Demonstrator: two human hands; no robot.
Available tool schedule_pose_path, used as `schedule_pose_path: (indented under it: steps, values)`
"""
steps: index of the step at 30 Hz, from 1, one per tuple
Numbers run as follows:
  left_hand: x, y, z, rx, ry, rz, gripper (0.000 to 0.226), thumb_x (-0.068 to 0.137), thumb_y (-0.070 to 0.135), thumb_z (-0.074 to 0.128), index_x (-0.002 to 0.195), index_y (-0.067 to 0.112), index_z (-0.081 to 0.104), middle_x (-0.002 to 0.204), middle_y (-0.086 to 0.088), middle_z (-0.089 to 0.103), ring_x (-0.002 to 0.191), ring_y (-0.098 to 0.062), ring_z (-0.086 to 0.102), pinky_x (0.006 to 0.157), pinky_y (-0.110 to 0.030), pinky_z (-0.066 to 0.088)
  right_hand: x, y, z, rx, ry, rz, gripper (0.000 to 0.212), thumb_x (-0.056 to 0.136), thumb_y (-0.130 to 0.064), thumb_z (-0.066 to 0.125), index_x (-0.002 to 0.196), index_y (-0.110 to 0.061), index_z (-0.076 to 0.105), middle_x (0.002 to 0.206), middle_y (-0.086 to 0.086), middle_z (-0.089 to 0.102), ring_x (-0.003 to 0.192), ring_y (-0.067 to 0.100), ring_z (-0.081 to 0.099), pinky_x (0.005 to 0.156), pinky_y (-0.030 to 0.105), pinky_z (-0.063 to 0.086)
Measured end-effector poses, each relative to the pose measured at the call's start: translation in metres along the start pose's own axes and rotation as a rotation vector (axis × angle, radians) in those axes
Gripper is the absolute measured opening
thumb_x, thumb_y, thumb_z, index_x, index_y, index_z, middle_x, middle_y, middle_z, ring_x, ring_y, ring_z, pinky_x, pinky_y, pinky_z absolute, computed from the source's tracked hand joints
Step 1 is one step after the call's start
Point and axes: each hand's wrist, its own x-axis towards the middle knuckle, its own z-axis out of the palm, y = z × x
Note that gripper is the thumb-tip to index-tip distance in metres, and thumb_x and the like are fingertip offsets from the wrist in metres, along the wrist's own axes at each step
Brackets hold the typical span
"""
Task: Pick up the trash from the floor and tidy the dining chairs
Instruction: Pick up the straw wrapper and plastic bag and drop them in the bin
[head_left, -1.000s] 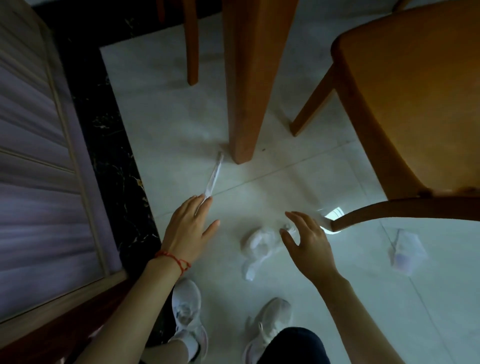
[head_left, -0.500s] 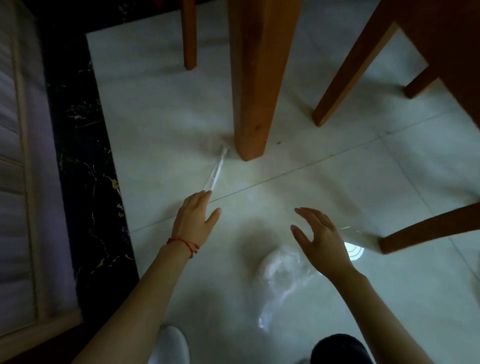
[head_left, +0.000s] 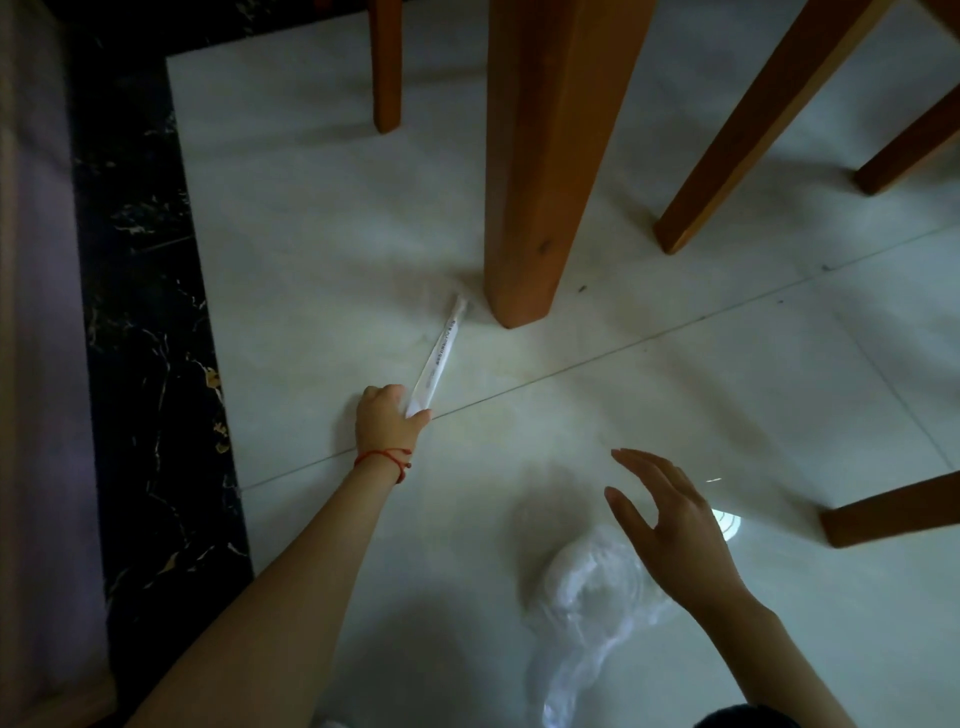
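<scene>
A long thin white wrapper (head_left: 440, 352) lies on the pale tiled floor, its far end by the thick wooden table leg (head_left: 540, 171). My left hand (head_left: 387, 418), with a red string at the wrist, pinches the wrapper's near end. A crumpled clear plastic bag (head_left: 587, 603) lies on the floor nearer to me. My right hand (head_left: 670, 525) hovers over the bag with fingers spread and holds nothing.
Slanted wooden chair legs stand at the right (head_left: 753, 124) and lower right (head_left: 893, 512). Another thin leg (head_left: 385, 67) stands at the back. A black marble strip (head_left: 150, 332) and a pale slatted panel (head_left: 36, 364) run along the left.
My left hand reached forward and closed its fingers on the wrapper's near end. The view moved closer to the floor. My right hand stayed spread above the plastic bag.
</scene>
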Motion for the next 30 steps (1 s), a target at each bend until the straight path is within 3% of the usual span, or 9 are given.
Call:
schedule_pose_path:
  steps: [4, 9, 14, 19, 22, 24, 25, 28, 30]
  values:
    - [0.003, 0.001, 0.011, -0.009, 0.036, -0.011, 0.036, 0.067, 0.010, 0.075, 0.096, -0.005, 0.061, 0.104, -0.025, 0.057, 0.095, -0.035, 0.053, 0.077, -0.034, 0.040, -0.003, 0.006, 0.005, 0.018, 0.008, 0.032, 0.039, 0.087, -0.032, 0.058, 0.124, -0.020, 0.055, 0.125, 0.002, 0.058, 0.116, 0.020, 0.053, 0.093, 0.030, 0.040]
    - [0.002, -0.004, 0.020, -0.017, 0.095, -0.019, 0.021, 0.071, 0.007, 0.071, 0.088, -0.003, 0.064, 0.095, -0.022, 0.066, 0.091, -0.035, 0.059, 0.072, -0.032, 0.042, -0.005, 0.010, 0.011, 0.033, 0.012, 0.047, 0.039, 0.085, -0.023, 0.061, 0.123, -0.017, 0.056, 0.125, 0.004, 0.059, 0.116, 0.022, 0.053, 0.093, 0.030, 0.040]
    - [-0.006, -0.007, 0.021, -0.231, 0.184, -0.166, 0.018, 0.068, 0.002, 0.070, 0.085, -0.004, 0.069, 0.088, -0.022, 0.071, 0.083, -0.035, 0.065, 0.066, -0.024, 0.039, -0.007, 0.010, 0.016, 0.044, 0.010, 0.027, 0.038, 0.085, -0.021, 0.062, 0.122, -0.016, 0.057, 0.122, 0.004, 0.060, 0.115, 0.022, 0.054, 0.092, 0.028, 0.038]
    - [-0.016, -0.006, 0.022, -0.462, 0.087, -0.287, 0.027, 0.069, 0.007, 0.074, 0.094, -0.001, 0.069, 0.096, -0.016, 0.070, 0.082, -0.026, 0.063, 0.074, -0.024, 0.044, -0.009, 0.012, 0.014, 0.076, 0.025, 0.033, 0.037, 0.085, -0.020, 0.061, 0.122, -0.015, 0.056, 0.123, 0.004, 0.059, 0.114, 0.022, 0.055, 0.091, 0.027, 0.039]
    - [-0.037, 0.002, 0.024, -0.624, 0.031, -0.321, 0.027, 0.071, 0.005, 0.073, 0.096, -0.001, 0.068, 0.086, -0.009, 0.066, 0.068, -0.018, 0.058, 0.058, -0.017, 0.049, -0.010, 0.015, 0.008, 0.108, 0.027, 0.056, 0.038, 0.085, -0.021, 0.062, 0.122, -0.015, 0.057, 0.122, 0.003, 0.060, 0.110, 0.018, 0.056, 0.090, 0.024, 0.039]
    - [-0.054, 0.009, 0.027, -0.689, -0.018, -0.345, 0.022, 0.072, 0.005, 0.072, 0.094, 0.002, 0.067, 0.074, -0.003, 0.062, 0.061, -0.013, 0.054, 0.043, -0.010, 0.046, -0.009, 0.018, 0.004, 0.124, -0.044, 0.064, 0.041, 0.084, -0.024, 0.064, 0.123, -0.019, 0.055, 0.123, -0.001, 0.059, 0.109, 0.012, 0.054, 0.091, 0.021, 0.038]
    - [-0.063, 0.012, 0.030, -0.697, -0.039, -0.355, 0.021, 0.073, 0.006, 0.072, 0.092, 0.004, 0.067, 0.072, -0.003, 0.061, 0.062, -0.014, 0.055, 0.043, -0.011, 0.046, -0.009, 0.020, 0.003, 0.125, -0.098, 0.060, 0.043, 0.083, -0.027, 0.064, 0.124, -0.021, 0.054, 0.124, -0.003, 0.058, 0.108, 0.011, 0.054, 0.092, 0.021, 0.039]
    - [-0.085, 0.013, 0.040, -0.665, -0.067, -0.353, 0.026, 0.072, 0.007, 0.073, 0.095, -0.001, 0.067, 0.083, -0.008, 0.064, 0.075, -0.022, 0.058, 0.072, -0.026, 0.050, -0.009, 0.025, 0.003, 0.121, -0.269, 0.063, 0.048, 0.080, -0.032, 0.067, 0.125, -0.027, 0.052, 0.127, -0.009, 0.055, 0.110, 0.002, 0.049, 0.094, 0.019, 0.036]
    - [-0.100, 0.010, 0.046, -0.649, -0.064, -0.361, 0.027, 0.071, 0.007, 0.073, 0.096, -0.003, 0.067, 0.087, -0.009, 0.064, 0.079, -0.022, 0.057, 0.081, -0.030, 0.047, -0.009, 0.026, 0.007, 0.130, -0.352, 0.066, 0.051, 0.078, -0.034, 0.069, 0.126, -0.029, 0.051, 0.129, -0.011, 0.053, 0.112, -0.001, 0.047, 0.093, 0.015, 0.033]
